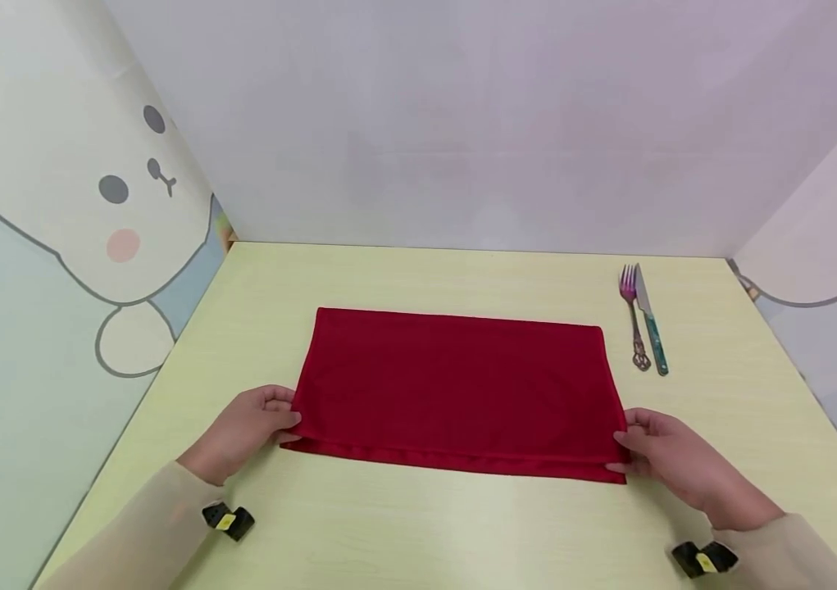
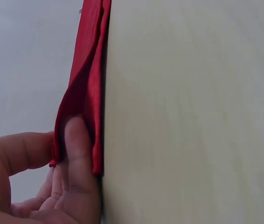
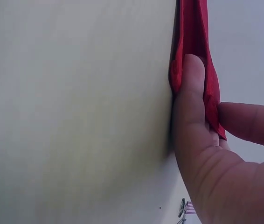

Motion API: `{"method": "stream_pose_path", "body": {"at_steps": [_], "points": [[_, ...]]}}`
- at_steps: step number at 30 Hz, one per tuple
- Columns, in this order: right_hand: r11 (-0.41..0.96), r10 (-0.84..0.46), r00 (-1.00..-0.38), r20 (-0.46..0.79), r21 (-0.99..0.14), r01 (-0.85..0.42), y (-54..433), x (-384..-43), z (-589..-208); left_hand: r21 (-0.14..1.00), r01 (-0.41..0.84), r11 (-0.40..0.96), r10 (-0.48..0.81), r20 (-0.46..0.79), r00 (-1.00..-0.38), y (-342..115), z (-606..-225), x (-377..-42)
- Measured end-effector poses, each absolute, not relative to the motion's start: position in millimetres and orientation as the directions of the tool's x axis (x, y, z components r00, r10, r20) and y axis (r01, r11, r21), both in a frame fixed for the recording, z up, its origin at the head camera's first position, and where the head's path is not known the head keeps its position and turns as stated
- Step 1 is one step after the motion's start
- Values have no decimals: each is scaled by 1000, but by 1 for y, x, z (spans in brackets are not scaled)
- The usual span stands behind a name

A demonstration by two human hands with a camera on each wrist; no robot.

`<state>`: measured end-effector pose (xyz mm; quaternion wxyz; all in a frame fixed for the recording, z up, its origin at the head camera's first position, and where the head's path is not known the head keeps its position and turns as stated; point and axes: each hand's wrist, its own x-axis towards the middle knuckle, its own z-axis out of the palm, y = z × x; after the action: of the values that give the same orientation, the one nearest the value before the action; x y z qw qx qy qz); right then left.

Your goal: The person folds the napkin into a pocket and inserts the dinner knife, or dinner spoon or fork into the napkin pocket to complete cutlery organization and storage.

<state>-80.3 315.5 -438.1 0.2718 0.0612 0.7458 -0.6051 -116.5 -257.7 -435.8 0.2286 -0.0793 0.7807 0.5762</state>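
Note:
A red cloth [image 1: 455, 385], folded over into a wide rectangle, lies on the table in the head view. Its lower layer shows as a narrow strip along the near edge. At the near left corner my left hand [image 1: 252, 426] pinches the upper layer between thumb and fingers. My right hand [image 1: 665, 455] does the same at the near right corner. In the left wrist view a finger [image 2: 78, 144] reaches between the two layers of the cloth, with the thumb outside. The right wrist view likewise has a finger [image 3: 192, 84] between the layers and the thumb against the outer side.
A fork [image 1: 634, 315] and a knife with a green handle [image 1: 652, 328] lie side by side on the pale wooden table [image 1: 462, 533], right of the cloth's far corner. A plain whitish wall [image 1: 477, 123] rises behind; panels with cartoon figures flank both sides.

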Motion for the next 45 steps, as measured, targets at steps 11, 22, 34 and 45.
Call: {"method": "stream_pose_path", "body": {"at_steps": [11, 22, 34, 45], "points": [[311, -173, -881, -440, -873, 375, 309, -101, -424, 886, -330, 326, 125, -386, -914, -248, -426, -136], [292, -184, -850, -493, -854, 432, 309, -86, -434, 867, -363, 341, 100, -418, -903, -254, -432, -117], [375, -156, -858, -489, -833, 407, 314, -88, -435, 808, -298, 508, 59, -378, -924, -249, -430, -111], [553, -114, -897, -428, -777, 300, 308, -88, -427, 651, -178, 738, 69, -335, -940, -249, -423, -111]]}}
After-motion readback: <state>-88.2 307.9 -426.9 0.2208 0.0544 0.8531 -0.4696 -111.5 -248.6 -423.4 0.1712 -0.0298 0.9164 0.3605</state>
